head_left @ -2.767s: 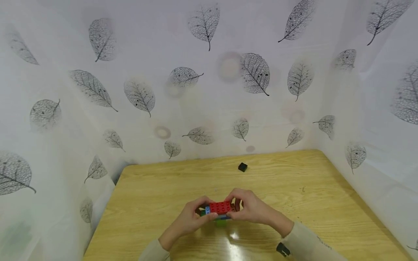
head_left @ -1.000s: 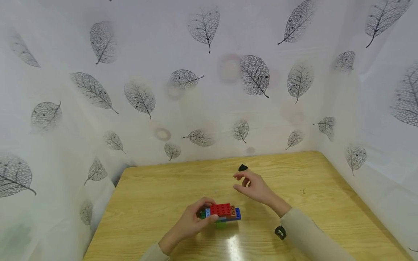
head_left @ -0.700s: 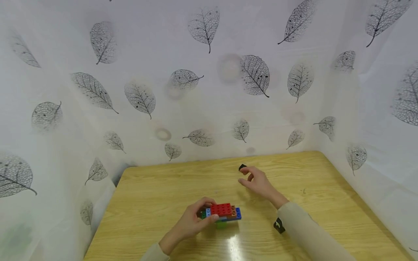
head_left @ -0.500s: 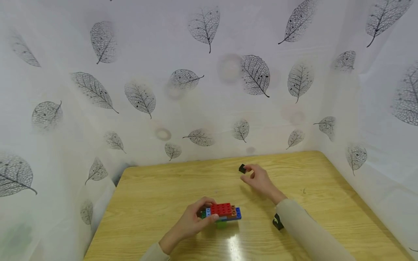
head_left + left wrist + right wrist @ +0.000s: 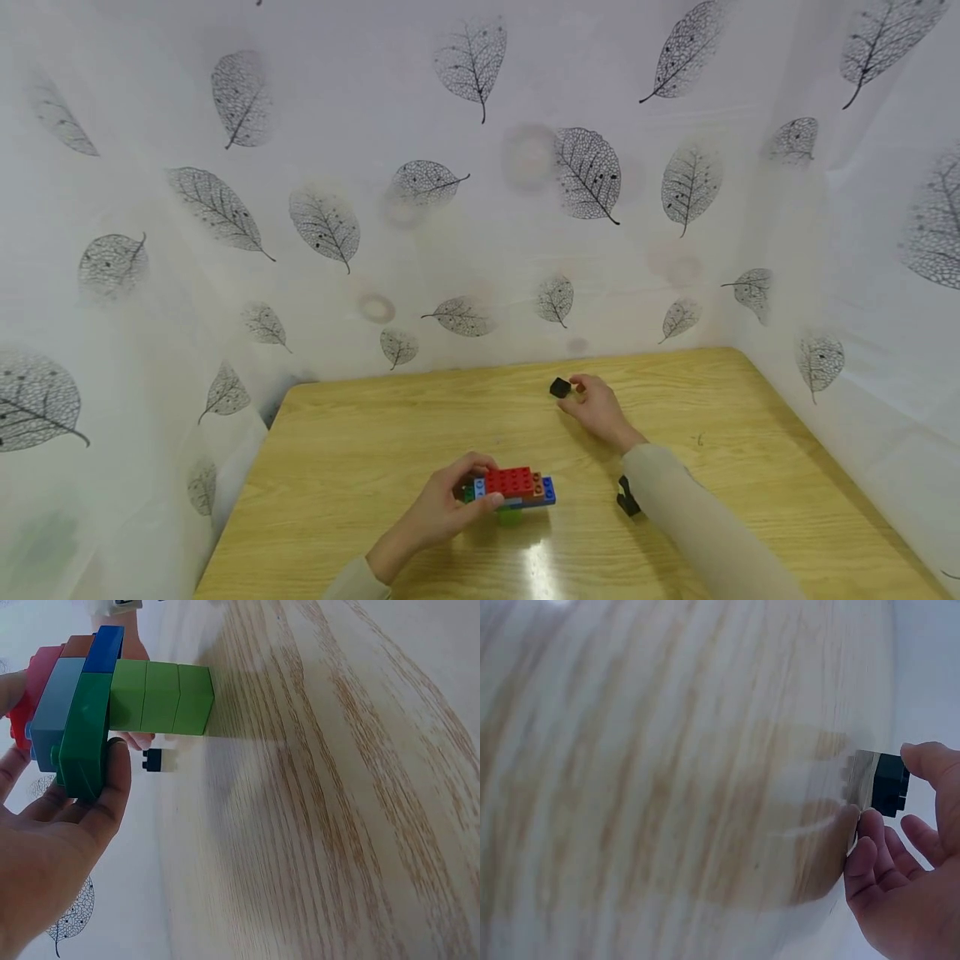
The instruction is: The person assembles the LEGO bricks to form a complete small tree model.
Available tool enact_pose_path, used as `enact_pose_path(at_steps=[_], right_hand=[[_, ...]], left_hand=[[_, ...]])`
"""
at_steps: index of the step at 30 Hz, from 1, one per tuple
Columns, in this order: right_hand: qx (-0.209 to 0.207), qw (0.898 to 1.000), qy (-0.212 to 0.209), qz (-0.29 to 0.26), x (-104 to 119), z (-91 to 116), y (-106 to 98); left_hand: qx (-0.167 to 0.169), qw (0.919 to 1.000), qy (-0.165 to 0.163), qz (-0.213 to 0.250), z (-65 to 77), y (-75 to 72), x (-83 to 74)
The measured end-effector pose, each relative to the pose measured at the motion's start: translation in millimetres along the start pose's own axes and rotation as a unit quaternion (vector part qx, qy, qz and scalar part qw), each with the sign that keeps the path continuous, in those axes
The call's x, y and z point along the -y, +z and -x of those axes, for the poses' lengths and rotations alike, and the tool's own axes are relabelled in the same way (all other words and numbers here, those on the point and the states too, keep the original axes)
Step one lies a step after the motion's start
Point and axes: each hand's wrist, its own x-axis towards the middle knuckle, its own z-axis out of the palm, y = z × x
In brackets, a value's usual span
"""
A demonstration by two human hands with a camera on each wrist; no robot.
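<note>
In the head view my left hand (image 5: 442,507) grips the left end of a toy brick assembly (image 5: 508,482), thumb in front and fingers behind. Red bricks top it, with brown, blue and light blue layers beneath. The left wrist view shows a dark green brick (image 5: 84,735) at the gripped end and a column of lime green bricks (image 5: 161,696) projecting toward the table. At the back, my right hand (image 5: 600,412) has thumb and fingers parted beside a small black brick (image 5: 559,387). In the right wrist view the black brick (image 5: 889,784) lies by the thumb tip; whether they touch is unclear.
The wooden table (image 5: 360,442) has rounded back corners. A white leaf-printed curtain (image 5: 465,250) stands along its back and sides. A black strap-like piece (image 5: 627,497) shows at the right sleeve (image 5: 690,517).
My right hand has let go of the assembly's right end and moved back to the black brick, its fingers now slightly right of it. My left hand keeps its grip, nearly still.
</note>
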Motion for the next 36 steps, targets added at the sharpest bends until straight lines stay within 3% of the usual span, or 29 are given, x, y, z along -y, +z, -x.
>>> enact_pose_path(at_steps=[22, 36], right_hand=[[-0.019, 0.997, 0.015, 0.067, -6.3, -7.3, 12.1], [-0.028, 0.996, 0.06, 0.065, 6.6, -8.4, 12.7]], left_hand=[[0.002, 1.0, -0.008, 0.004, 0.4, -1.3, -1.1], [0.005, 0.9999, -0.011, 0.004, -0.6, -1.8, -0.8]])
